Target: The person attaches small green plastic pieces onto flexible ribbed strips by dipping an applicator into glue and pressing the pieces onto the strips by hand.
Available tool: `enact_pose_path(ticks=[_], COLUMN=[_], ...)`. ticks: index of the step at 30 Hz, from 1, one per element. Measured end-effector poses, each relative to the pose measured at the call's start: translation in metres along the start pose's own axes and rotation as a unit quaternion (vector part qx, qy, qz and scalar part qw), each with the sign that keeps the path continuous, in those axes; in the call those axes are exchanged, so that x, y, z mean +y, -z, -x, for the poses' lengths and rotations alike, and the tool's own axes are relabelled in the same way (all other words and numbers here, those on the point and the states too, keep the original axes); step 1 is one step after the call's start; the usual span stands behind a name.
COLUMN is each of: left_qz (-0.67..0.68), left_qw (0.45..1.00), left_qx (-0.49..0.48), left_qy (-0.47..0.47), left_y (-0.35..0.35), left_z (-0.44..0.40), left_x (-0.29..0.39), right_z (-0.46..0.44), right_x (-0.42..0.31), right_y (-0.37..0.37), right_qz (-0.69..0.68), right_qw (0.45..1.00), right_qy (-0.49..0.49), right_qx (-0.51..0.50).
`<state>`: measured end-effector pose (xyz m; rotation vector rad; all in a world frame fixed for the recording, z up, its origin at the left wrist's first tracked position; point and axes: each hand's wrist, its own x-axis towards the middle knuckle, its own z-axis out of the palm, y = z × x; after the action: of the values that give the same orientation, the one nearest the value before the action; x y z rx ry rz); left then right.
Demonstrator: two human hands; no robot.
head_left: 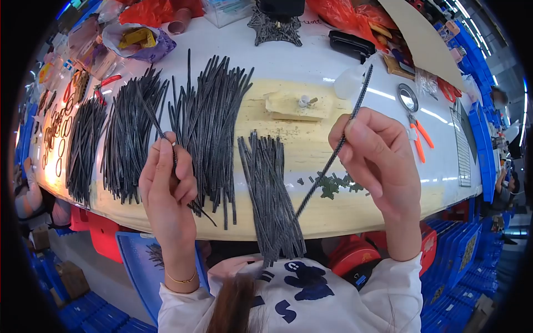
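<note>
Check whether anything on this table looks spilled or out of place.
Small dark green pieces lie scattered beside the right hand, as if spilled. The nearest pile of black strips juts past the table's front edge, looking askew.

The left arm (180, 311) and right arm (394, 294) reach forward, bare from the wrists up, with the two hands raised well apart. The left hand (166, 180) stands nearly upright over its wrist, thumb pressed to the index finger in a pinch, the other fingers curled inward. The right hand (380, 158), higher in view, tilts inward toward the left one, its thumb and index finger closed together while the lower fingers hang loosely bent
</note>
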<state>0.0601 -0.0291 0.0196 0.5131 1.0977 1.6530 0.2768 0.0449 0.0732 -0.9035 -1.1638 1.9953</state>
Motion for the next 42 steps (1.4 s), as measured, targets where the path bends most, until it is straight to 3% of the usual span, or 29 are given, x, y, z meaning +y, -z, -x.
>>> enact_pose_path(ticks=[2, 4, 7, 13, 18, 20, 22, 32, 33, 36, 38, 42], left_qz=[0.026, -0.045, -0.082, -0.032, -0.033, -0.046, -0.057, -0.104, -0.104, -0.110, -0.111, -0.133], left_qw=[0.999, 0.994, 0.989, 0.985, 0.981, 0.984, 0.985, 0.991, 0.992, 0.991, 0.990, 0.987], left_qx=[-0.028, -0.059, -0.088, -0.088, -0.080, -0.095, -0.109, -0.065, -0.062, -0.066, -0.068, -0.073], left_qy=[0.014, 0.081, 0.083, 0.147, 0.174, 0.146, 0.118, 0.050, 0.047, 0.045, 0.048, 0.046], left_y=[-0.003, -0.020, -0.049, -0.048, -0.044, -0.038, -0.034, -0.044, -0.043, -0.043, -0.043, -0.044], left_z=[0.000, 0.007, 0.017, 0.014, 0.013, 0.011, 0.009, 0.013, 0.013, 0.013, 0.013, 0.014], left_x=[0.000, -0.001, -0.011, -0.017, -0.017, -0.013, -0.011, -0.023, -0.023, -0.025, -0.027, -0.029], right_z=[0.004, 0.004, 0.001, -0.001, 0.002, 0.001, -0.001, 0.001, 0.000, 0.003, 0.004, 0.002], right_x=[-0.002, 0.009, 0.030, 0.036, 0.035, 0.044, 0.051, 0.056, 0.053, 0.035, 0.034, 0.043], right_y=[0.003, -0.003, -0.015, -0.011, 0.004, 0.023, 0.035, 0.031, 0.029, 0.018, 0.015, 0.001], right_qz=[0.058, 0.072, 0.112, 0.053, 0.089, 0.295, 0.486, 0.595, 0.595, 0.433, 0.375, 0.219], right_qw=[0.998, 0.997, 0.992, 0.998, 0.992, 0.955, 0.867, 0.798, 0.798, 0.900, 0.925, 0.967], right_qy=[-0.005, -0.017, -0.042, -0.009, -0.070, 0.021, 0.111, 0.094, 0.096, 0.017, -0.013, 0.101], right_qx=[-0.015, -0.018, -0.040, 0.011, -0.051, -0.024, 0.003, 0.015, 0.012, 0.048, 0.061, 0.082])
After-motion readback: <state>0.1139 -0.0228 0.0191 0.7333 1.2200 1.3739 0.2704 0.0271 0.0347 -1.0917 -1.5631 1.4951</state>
